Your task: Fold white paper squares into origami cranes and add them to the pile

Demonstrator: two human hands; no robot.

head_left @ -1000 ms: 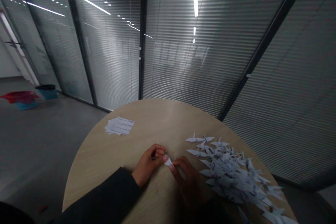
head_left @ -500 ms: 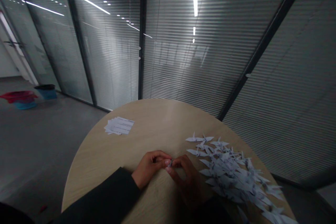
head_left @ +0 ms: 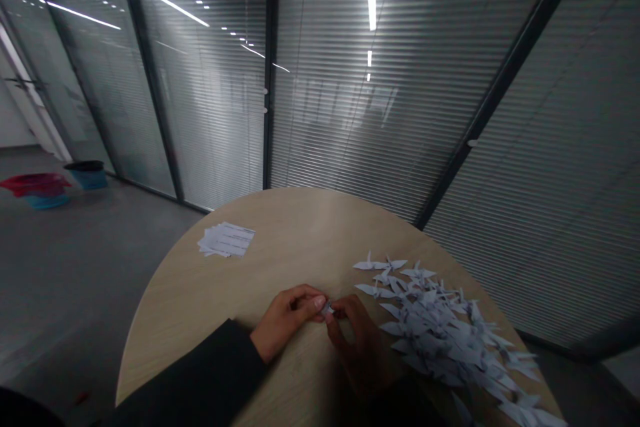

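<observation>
The left hand (head_left: 285, 315) and right hand (head_left: 361, 347) pinch a small folded paper (head_left: 327, 308) between them, with a heap of paper cranes (head_left: 435, 340) just right of the grip (the folds are too small to read). A slackened pinch could drop it into that heap.

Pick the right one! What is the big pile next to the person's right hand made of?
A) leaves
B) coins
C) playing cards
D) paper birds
D. The folded paper birds beside the right hand have pointed wings and tails, and you can see those shapes best on the ones at the pile's edge.
</observation>
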